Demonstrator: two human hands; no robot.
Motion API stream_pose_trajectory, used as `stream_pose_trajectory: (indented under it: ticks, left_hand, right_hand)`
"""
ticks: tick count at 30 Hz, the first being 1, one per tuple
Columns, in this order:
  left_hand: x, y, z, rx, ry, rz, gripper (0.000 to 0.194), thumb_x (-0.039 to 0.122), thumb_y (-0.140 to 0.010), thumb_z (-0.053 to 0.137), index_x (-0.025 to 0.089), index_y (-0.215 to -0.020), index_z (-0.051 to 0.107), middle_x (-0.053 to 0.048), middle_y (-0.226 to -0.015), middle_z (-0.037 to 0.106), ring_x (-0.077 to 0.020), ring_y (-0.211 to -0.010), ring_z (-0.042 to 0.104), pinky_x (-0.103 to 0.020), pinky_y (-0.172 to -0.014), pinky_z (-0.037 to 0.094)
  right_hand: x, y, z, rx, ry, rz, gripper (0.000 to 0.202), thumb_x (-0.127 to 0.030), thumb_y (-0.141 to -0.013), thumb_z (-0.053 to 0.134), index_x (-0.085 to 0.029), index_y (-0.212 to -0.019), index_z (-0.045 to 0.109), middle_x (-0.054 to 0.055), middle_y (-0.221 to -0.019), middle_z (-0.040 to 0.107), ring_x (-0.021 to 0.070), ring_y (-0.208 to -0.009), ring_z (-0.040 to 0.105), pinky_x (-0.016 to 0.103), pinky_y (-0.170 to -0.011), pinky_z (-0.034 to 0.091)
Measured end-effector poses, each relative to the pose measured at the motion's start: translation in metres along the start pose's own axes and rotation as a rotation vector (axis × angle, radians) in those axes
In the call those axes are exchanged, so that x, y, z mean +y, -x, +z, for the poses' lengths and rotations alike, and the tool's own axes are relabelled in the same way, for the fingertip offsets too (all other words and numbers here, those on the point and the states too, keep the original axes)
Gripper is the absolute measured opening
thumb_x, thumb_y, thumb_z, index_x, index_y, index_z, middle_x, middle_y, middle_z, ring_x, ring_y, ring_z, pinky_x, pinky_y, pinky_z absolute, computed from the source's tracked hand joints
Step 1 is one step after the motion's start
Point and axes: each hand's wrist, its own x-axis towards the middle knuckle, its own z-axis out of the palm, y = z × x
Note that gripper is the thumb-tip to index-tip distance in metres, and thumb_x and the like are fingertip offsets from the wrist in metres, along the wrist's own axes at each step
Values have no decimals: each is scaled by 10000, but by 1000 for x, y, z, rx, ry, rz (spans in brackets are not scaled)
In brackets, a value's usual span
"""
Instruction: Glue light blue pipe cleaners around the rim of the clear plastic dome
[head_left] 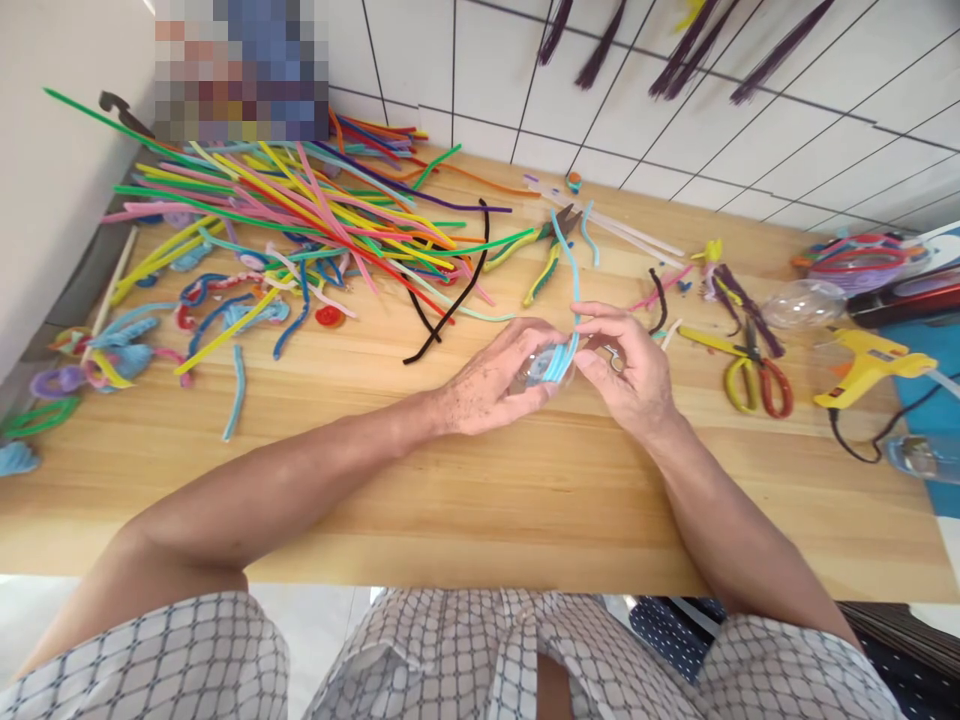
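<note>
My left hand (506, 375) is closed around a small clear plastic ball (534, 368) just above the tabletop. Light blue pipe cleaner (556, 362) is wound in several turns about the ball's right part. Its loose end rises past my fingers toward the pliers. With thumb and forefinger, my right hand (626, 365) pinches this pipe cleaner where it leaves the ball. A small metal ring (615, 357) shows by the right fingers. Part of the ball is hidden behind my fingers.
Many coloured pipe cleaners (315, 210) are heaped at the back left. Pliers (551, 245) lie beyond my hands. To the right are scissors (754, 365), a yellow glue gun (870, 365) with its cord, and another clear ball (806, 302). A tiled wall (487, 75) bounds the wooden table (360, 500).
</note>
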Motion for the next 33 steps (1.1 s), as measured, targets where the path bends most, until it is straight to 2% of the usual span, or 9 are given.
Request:
stream_pose_trajectory:
  ticks: [6, 10, 15, 19, 22, 26, 30, 33]
  left_hand:
    - [0, 1, 1, 10, 4, 15, 555, 464, -1068, 634, 243, -1561, 505, -197, -1535, 590, -345, -1441, 596, -571, -1196, 554]
    - [-2, 1, 3, 21, -29, 54, 575, 459, -1063, 645, 271, -1581, 480, -193, -1572, 558, -354, -1492, 561, -605, -1216, 540]
    - [-5, 2, 5, 37, -47, 94, 617, 432, -1058, 659, 276, -1617, 449, -187, -1559, 552, -353, -1479, 555, -607, -1220, 541]
    - [-6, 2, 5, 20, -48, 116, 646, 404, -1048, 687, 299, -1641, 453, -173, -1530, 537, -345, -1454, 552, -599, -1201, 552]
    - [-5, 2, 4, 19, -49, 96, 597, 379, -1038, 699, 306, -1601, 511, -157, -1492, 526, -334, -1427, 550, -581, -1174, 568]
    - [-2, 2, 4, 47, -49, 47, 567, 340, -1014, 715, 262, -1546, 534, -148, -1426, 525, -314, -1375, 554, -525, -1125, 598]
    - [-1, 2, 4, 71, -51, -16, 578, 362, -1018, 713, 257, -1547, 503, -154, -1434, 516, -312, -1366, 550, -487, -1084, 615]
    - [-1, 3, 4, 57, -52, -36, 579, 388, -1030, 699, 255, -1556, 497, -160, -1450, 526, -320, -1382, 539, -488, -1090, 609]
  right_hand:
    - [6, 0, 4, -3, -38, -8, 302, -573, -1010, 747, -306, -1150, 752, 122, -1438, 768, 333, -1302, 731, 513, -964, 653]
    - [4, 0, 5, -1, -48, -7, 298, -575, -1003, 756, -310, -1138, 757, 117, -1372, 783, 324, -1249, 742, 512, -964, 655]
    - [5, 2, 8, -2, -80, -53, 220, -486, -1026, 762, -306, -1153, 764, 86, -1254, 812, 279, -1161, 771, 447, -944, 654]
    - [10, 4, 11, -1, -86, -89, 277, -422, -1033, 775, -299, -1277, 735, 87, -1330, 800, 260, -1175, 782, 420, -947, 667]
    - [13, 6, 13, -4, -75, -100, 338, -455, -1043, 757, -299, -1339, 707, 101, -1443, 759, 275, -1231, 772, 437, -966, 683]
    - [14, 9, 15, 41, -63, -152, 398, -457, -1052, 735, -324, -1420, 668, 112, -1536, 691, 279, -1201, 778, 457, -943, 694]
    - [12, 12, 18, 94, 42, -273, 347, -405, -1031, 751, -319, -1365, 706, 115, -1428, 748, 321, -1256, 752, 479, -921, 692]
    - [11, 14, 20, 133, 105, -316, 244, -373, -1035, 737, -310, -1270, 743, 99, -1309, 798, 314, -1184, 780, 513, -977, 676]
